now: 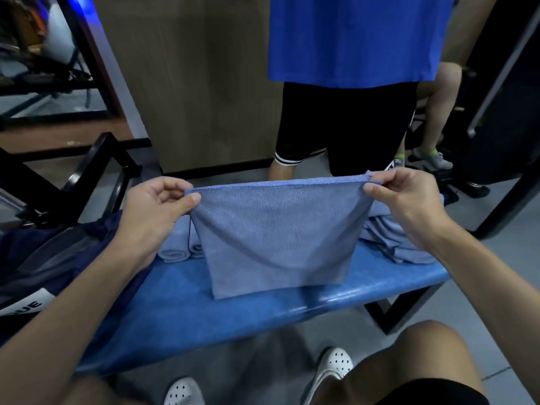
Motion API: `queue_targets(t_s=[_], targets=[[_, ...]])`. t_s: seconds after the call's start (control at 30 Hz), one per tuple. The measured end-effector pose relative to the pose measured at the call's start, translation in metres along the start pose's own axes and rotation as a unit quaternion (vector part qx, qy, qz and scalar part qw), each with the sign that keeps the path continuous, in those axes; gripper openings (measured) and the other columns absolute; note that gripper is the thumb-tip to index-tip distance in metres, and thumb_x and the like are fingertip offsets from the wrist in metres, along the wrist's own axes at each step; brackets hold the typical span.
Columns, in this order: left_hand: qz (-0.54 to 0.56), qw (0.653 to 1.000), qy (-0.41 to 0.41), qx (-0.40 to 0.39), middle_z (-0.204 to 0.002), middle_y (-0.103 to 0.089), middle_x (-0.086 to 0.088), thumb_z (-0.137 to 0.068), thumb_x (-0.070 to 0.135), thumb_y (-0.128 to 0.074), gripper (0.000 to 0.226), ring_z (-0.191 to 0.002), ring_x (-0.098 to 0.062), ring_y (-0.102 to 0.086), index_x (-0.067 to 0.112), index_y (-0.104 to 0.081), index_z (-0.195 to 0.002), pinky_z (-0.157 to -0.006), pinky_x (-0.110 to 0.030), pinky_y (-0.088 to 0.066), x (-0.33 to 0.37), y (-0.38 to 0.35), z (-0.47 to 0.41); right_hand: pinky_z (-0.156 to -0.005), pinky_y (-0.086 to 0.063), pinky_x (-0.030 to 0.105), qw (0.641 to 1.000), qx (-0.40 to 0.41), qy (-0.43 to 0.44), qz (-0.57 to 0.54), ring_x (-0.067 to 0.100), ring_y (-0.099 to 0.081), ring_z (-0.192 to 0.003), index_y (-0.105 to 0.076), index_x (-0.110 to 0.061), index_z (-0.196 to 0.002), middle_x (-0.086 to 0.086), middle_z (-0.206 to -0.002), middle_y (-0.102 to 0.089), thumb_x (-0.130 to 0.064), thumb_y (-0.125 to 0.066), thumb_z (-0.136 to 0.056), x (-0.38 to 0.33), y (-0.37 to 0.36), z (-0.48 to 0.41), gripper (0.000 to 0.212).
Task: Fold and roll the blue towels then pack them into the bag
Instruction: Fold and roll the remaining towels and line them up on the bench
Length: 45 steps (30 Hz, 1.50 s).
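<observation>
Head view. Both hands hold one light blue microfibre towel (274, 238) up by its top edge, above the blue padded desk (181, 314). Left hand (159, 204): thumb and fingers (191, 199) pinched closed on the top left corner. Right hand (404, 197): thumb and fingers pinched closed on the top right corner. The top edge runs taut and nearly level between the two grips. The cloth hangs doubled, sagging in a soft V crease at its middle; its lower edge touches or just clears the desk surface, cannot tell which.

Behind the hanging towel at 9 o'clock: two rolled light blue towels (178, 249) lying side by side on the desk, spiral ends toward the camera. At 3 o'clock: a loose heap of unfolded light blue towels (391, 244) on the desk's right end. At 8 o'clock: dark navy fabric bag (49, 258), partly under the left forearm, resting against the desk's left end.

At 12 o'clock, a person in a blue shirt and black shorts (350, 83) stands beyond the desk.
</observation>
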<state>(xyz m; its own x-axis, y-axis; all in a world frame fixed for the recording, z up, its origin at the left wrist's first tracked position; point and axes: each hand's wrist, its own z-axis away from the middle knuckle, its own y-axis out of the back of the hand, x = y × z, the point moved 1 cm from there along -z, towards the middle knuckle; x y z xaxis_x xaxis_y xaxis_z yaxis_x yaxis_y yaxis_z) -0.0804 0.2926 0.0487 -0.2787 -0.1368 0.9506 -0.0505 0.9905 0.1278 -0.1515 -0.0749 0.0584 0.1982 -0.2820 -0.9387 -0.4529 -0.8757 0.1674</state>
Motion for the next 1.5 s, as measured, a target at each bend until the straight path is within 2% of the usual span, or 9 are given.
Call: queue_targets(t_s=[0.1,0.2,0.33,0.67,0.8,0.97,1.1,1.33,1.5], targets=[[-0.036,0.999,-0.031,-0.01,-0.064,-0.066,0.015,-0.088,0.0,-0.07,0.023,-0.062,0.003,-0.059,0.015,-0.069,-0.105,-0.064,-0.01,-0.049,0.006,0.001,-0.003,-0.08,-0.053,0.025,0.999,-0.01,0.012,0.03,0.011,-0.063,-0.075,-0.061,-0.011,-0.075,0.001,-0.076,-0.065,0.001,-0.071,-0.084,-0.009,0.001,-0.003,0.018],[-0.078,0.995,-0.057,-0.023,-0.063,-0.068,0.016,-0.091,0.001,-0.066,0.016,-0.058,0.003,-0.058,0.015,-0.073,-0.093,-0.059,-0.011,-0.048,0.014,0.001,-0.003,-0.075,-0.05,0.033,0.997,-0.024,0.022,0.072,0.017,-0.058,-0.074,-0.06,-0.011,-0.078,0.005,-0.074,-0.062,-0.002,-0.072,-0.084,-0.015,0.004,-0.006,0.016],[-0.104,0.991,-0.07,-0.036,-0.073,-0.073,0.016,-0.091,0.003,-0.067,0.023,-0.068,0.002,-0.063,0.025,-0.072,-0.086,-0.067,-0.013,-0.05,0.019,0.006,-0.005,-0.07,-0.05,0.016,0.995,-0.041,0.032,0.08,0.01,-0.057,-0.074,-0.064,-0.009,-0.099,0.001,-0.08,-0.061,-0.003,-0.07,-0.087,-0.017,0.007,-0.007,0.015],[-0.151,0.981,0.05,-0.112,-0.061,-0.071,-0.002,-0.085,0.008,-0.075,0.005,-0.053,-0.001,-0.059,0.013,-0.074,-0.086,-0.056,-0.007,-0.044,0.032,0.019,0.004,-0.061,-0.041,0.012,0.977,-0.105,0.025,0.181,-0.003,-0.049,-0.058,-0.064,-0.009,-0.087,0.001,-0.071,-0.061,-0.016,-0.061,-0.095,-0.021,0.022,0.008,0.011],[-0.159,0.966,0.118,-0.167,-0.07,-0.069,-0.023,-0.086,0.012,-0.074,0.005,-0.061,-0.016,-0.058,0.009,-0.075,-0.09,-0.063,-0.025,-0.044,0.038,0.026,0.006,-0.07,-0.05,0.015,0.97,-0.149,0.006,0.191,0.002,-0.061,-0.07,-0.069,-0.002,-0.094,0.008,-0.079,-0.071,-0.012,-0.06,-0.095,-0.028,0.026,0.017,0.013],[-0.141,0.953,0.177,-0.201,-0.062,-0.066,-0.008,-0.09,0.011,-0.068,0.01,-0.051,-0.013,-0.061,0.002,-0.067,-0.093,-0.045,-0.017,-0.042,0.034,0.022,0.003,-0.046,-0.036,0.023,0.964,-0.174,-0.044,0.198,0.014,-0.043,-0.046,-0.064,-0.002,-0.086,0.003,-0.051,-0.051,-0.014,-0.057,-0.097,-0.026,0.029,0.015,0.017],[-0.082,0.956,0.203,-0.193,-0.081,-0.071,-0.019,-0.092,0.011,-0.066,0.016,-0.068,-0.021,-0.072,-0.003,-0.065,-0.099,-0.056,-0.022,-0.058,0.03,0.01,-0.011,-0.052,-0.054,0.022,0.977,-0.145,-0.053,0.148,0.027,-0.069,-0.059,-0.057,0.007,-0.094,0.02,-0.07,-0.064,-0.005,-0.054,-0.098,-0.02,0.02,0.004,0.013],[0.0,0.994,0.07,-0.089,-0.088,-0.07,-0.018,-0.095,0.002,-0.061,0.008,-0.077,-0.018,-0.075,0.006,-0.064,-0.089,-0.073,-0.024,-0.061,0.031,-0.021,-0.042,-0.076,-0.06,0.027,0.995,-0.037,0.017,0.097,0.013,-0.072,-0.074,-0.058,0.0,-0.1,0.021,-0.089,-0.066,-0.001,-0.05,-0.099,-0.013,0.009,-0.025,0.008],[-0.048,0.993,0.011,-0.104,-0.085,-0.074,-0.012,-0.094,0.002,-0.063,0.006,-0.081,-0.016,-0.074,0.005,-0.068,-0.093,-0.076,-0.023,-0.06,0.024,-0.02,-0.034,-0.073,-0.057,0.021,0.995,-0.032,0.026,0.087,0.011,-0.07,-0.075,-0.06,0.003,-0.099,0.015,-0.085,-0.068,0.001,-0.052,-0.097,-0.009,0.015,-0.016,0.008]])
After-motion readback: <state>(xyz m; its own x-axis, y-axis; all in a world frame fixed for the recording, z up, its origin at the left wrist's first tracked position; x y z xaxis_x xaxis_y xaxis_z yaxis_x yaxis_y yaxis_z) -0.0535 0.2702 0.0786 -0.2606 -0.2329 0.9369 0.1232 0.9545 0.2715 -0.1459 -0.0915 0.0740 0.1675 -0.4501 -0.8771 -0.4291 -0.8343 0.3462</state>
